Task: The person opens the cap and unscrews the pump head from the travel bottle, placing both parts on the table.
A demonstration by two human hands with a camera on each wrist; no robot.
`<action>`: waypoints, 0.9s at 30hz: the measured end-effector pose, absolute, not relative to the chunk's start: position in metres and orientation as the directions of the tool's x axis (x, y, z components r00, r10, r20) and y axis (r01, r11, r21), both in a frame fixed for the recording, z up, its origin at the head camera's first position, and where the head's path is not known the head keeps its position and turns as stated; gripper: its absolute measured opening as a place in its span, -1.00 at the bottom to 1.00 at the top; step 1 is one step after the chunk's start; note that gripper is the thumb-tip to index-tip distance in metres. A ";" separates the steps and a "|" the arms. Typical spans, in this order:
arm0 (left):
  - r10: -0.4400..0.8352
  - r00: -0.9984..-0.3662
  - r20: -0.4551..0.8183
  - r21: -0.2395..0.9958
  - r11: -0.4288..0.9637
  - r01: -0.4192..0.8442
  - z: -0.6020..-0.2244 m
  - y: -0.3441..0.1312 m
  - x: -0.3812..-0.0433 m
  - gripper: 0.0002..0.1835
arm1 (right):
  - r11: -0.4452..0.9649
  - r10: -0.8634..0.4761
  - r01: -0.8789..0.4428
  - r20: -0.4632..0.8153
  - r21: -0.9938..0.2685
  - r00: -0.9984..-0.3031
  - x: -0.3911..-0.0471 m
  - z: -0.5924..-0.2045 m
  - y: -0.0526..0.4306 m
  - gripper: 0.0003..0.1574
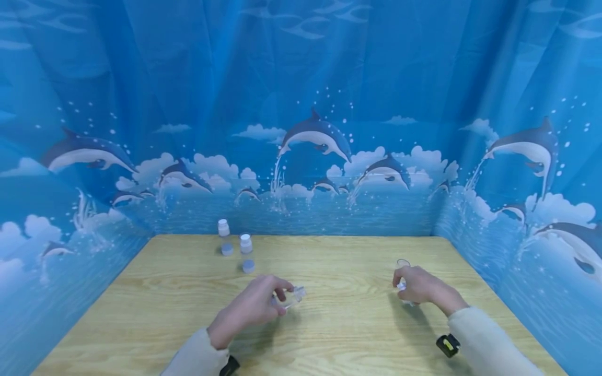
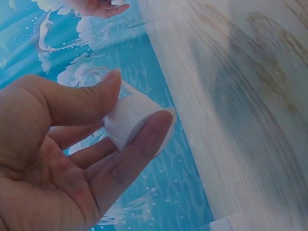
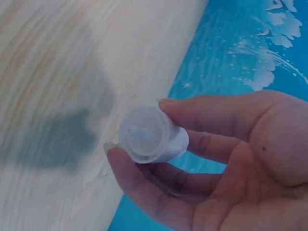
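My left hand (image 1: 256,303) pinches a small clear bottle (image 1: 295,295), held sideways with its neck pointing right. In the left wrist view, thumb and fingers grip its white part (image 2: 132,118), and a clear round rim (image 2: 91,73) shows behind the thumb. On the right, my other hand (image 1: 418,283) holds a small white cup-shaped piece (image 3: 149,134) by its sides. Its round translucent end faces the right wrist camera. Above those fingers in the head view shows a clear round rim (image 1: 403,262); I cannot tell whether it belongs to the same piece.
Two small bottles stand toward the back left of the wooden table (image 1: 348,334), one with its white top (image 1: 223,227) farther back, the other's white top (image 1: 245,243) nearer. A blue dolphin-print curtain (image 1: 301,62) encloses the back and both sides of the table.
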State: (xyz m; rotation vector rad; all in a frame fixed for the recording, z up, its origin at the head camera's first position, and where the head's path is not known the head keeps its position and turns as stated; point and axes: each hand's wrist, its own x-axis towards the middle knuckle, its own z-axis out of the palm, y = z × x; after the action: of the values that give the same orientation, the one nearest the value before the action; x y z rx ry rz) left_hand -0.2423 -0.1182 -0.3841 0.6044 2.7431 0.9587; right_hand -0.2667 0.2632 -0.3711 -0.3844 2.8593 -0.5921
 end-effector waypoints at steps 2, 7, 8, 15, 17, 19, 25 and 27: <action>0.431 -0.902 -0.032 0.631 0.708 0.316 -0.384 -0.118 -0.242 -0.46 | 0.896 -0.274 -0.196 -0.149 -0.399 -0.950 -0.268 -0.373 0.266 -0.72; 0.431 -0.902 -0.033 0.630 0.709 0.316 -0.384 -0.118 -0.242 -0.47 | 0.903 -0.251 -0.169 -0.169 -0.395 -0.953 -0.271 -0.377 0.272 -0.74; 0.432 -0.902 -0.031 0.628 0.710 0.318 -0.384 -0.118 -0.242 -0.47 | 0.904 -0.247 -0.163 -0.170 -0.395 -0.954 -0.271 -0.377 0.273 -0.75; 0.428 -0.903 -0.038 0.632 0.710 0.310 -0.385 -0.117 -0.242 -0.47 | 0.913 -0.225 -0.144 -0.178 -0.382 -0.958 -0.276 -0.386 0.280 -0.79; 0.424 -0.905 -0.041 0.634 0.711 0.304 -0.385 -0.117 -0.242 -0.47 | 0.916 -0.219 -0.139 -0.178 -0.377 -0.959 -0.277 -0.387 0.281 -0.81; 0.421 -0.906 -0.043 0.633 0.713 0.301 -0.385 -0.117 -0.243 -0.47 | 0.918 -0.213 -0.135 -0.179 -0.373 -0.961 -0.278 -0.389 0.281 -0.82; 0.425 -0.904 -0.038 0.628 0.714 0.309 -0.386 -0.117 -0.243 -0.48 | 0.923 -0.196 -0.116 -0.189 -0.367 -0.962 -0.278 -0.391 0.282 -0.82; 0.429 -0.903 -0.036 0.627 0.713 0.314 -0.387 -0.117 -0.243 -0.48 | 0.923 -0.194 -0.114 -0.188 -0.367 -0.963 -0.278 -0.393 0.282 -0.81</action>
State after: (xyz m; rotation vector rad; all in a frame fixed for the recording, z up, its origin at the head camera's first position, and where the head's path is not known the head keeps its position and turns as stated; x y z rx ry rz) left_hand -0.2430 -0.1173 -0.3869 0.5997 2.7396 0.9529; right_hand -0.2781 0.2820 -0.3925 -0.2321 2.8619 -0.5263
